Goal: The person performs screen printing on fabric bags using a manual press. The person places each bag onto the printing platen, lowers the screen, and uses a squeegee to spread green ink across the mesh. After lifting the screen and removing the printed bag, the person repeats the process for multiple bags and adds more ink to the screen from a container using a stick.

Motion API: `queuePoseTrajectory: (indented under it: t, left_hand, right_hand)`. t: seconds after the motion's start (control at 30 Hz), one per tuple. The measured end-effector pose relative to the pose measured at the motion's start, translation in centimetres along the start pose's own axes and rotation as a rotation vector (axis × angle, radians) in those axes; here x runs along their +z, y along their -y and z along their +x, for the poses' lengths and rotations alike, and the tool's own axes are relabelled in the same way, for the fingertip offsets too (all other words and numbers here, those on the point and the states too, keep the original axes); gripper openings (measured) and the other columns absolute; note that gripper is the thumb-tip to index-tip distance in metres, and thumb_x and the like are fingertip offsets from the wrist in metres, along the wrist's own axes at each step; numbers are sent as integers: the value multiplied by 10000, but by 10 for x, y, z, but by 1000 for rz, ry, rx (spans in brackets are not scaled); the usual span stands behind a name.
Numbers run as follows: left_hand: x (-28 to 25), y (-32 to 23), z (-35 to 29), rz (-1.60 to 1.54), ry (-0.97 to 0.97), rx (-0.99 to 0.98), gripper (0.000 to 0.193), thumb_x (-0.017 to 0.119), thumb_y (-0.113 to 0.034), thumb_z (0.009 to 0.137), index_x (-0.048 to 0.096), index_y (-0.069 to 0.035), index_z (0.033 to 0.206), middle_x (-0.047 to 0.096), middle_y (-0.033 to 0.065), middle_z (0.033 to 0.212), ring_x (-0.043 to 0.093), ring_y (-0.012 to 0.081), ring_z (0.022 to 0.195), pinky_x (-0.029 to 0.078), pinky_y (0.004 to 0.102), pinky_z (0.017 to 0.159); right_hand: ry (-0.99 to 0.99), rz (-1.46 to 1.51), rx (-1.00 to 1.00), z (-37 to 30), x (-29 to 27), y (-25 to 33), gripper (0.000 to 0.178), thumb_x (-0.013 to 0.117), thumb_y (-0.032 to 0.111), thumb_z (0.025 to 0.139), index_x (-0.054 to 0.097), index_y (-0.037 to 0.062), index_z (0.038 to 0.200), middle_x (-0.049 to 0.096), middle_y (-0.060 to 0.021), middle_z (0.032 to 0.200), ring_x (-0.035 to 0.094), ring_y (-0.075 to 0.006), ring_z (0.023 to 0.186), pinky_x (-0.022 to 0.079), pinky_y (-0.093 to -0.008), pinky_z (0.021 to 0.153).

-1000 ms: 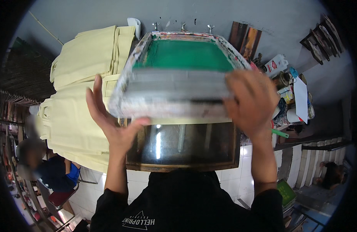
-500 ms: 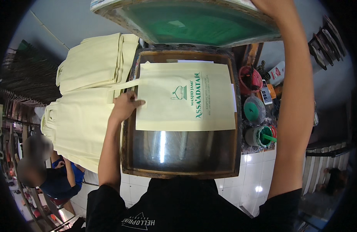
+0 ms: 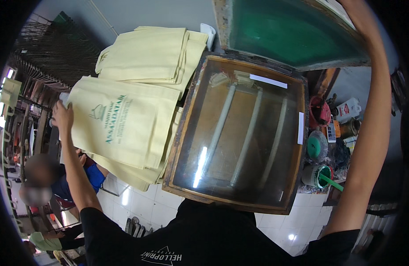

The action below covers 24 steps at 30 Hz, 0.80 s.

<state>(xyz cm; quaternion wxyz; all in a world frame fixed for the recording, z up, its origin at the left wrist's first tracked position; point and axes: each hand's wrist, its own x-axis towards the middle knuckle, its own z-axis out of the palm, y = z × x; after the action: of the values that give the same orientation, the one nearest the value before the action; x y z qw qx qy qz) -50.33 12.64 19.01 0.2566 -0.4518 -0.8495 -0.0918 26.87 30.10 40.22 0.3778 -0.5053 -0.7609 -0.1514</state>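
Left hand [image 3: 62,116] is out at the far left, fingers laid over the upper corner of the printed bag [image 3: 120,128], though whether they pinch it or just press on it I cannot tell from this angle. That bag, cream with green print showing, lies face up on top of the lower stack [image 3: 133,170], just left of the glass bed [image 3: 240,133] and overlapping its wooden edge slightly. So the print on this one looks done and the bag is off the bed; as I judge it, what remains is to let go, fetch a blank from the upper pile [image 3: 147,53] and lay it on the glass. The bed itself is bare, only tape strips and the tubes beneath the pane. The right arm reaches high and holds the green screen [image 3: 297,31] tilted up; the right hand is out of the picture at the top edge, so its fingers cannot be read. Room to move: the screen's near edge hangs over the back of the bed, leaving the front half open from above. On the right the ink pots [image 3: 317,146] and a cup with a green stick [image 3: 317,175] crowd close to the frame, so little room there. To the left, beyond the stacks, another person [image 3: 40,177] sits low, near the left elbow
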Motion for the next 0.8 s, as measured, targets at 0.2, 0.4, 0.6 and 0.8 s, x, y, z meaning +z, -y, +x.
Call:
queuePoseTrajectory:
  t: [0.2, 0.4, 0.6, 0.8]
  left_hand:
    - [37, -226, -108, -615, 338, 507, 711, 765, -463, 865, 543, -68, 1412, 570, 205, 1424, 498, 339, 1367, 257, 503, 1184]
    - [40, -322, -136, -152, 511, 757, 884, 707, -637, 802, 518, -49, 1434, 505, 190, 1454, 382, 347, 1417, 217, 555, 1185]
    - [23, -317, -103, -333, 682, 669, 806, 787, -525, 717, 555, -40, 1318, 578, 170, 1329, 465, 311, 1322, 255, 500, 1139]
    - [-27, -275, -73, -421, 747, 852, 398, 778, -307, 817, 662, -71, 1115, 686, 111, 1148, 592, 277, 1168, 344, 414, 1066]
  right_hand:
    - [-55, -104, -49, 7, 5, -13, 605, 828, 483, 735, 738, -107, 833, 676, -328, 745, 635, -435, 666, 511, -522, 714]
    - [-53, -106, -38, 12, 0, -11, 615, 823, 500, 747, 748, -102, 844, 676, -337, 753, 644, -412, 656, 513, -521, 719]
    - [-94, -59, 38, -7, 11, 7, 366, 819, 327, 848, 768, -33, 892, 715, -100, 712, 612, -158, 620, 472, -338, 591]
    - [-93, -94, -32, -11, 4, 4, 423, 822, 356, 832, 744, -60, 838, 660, -115, 650, 571, -173, 596, 448, -358, 573]
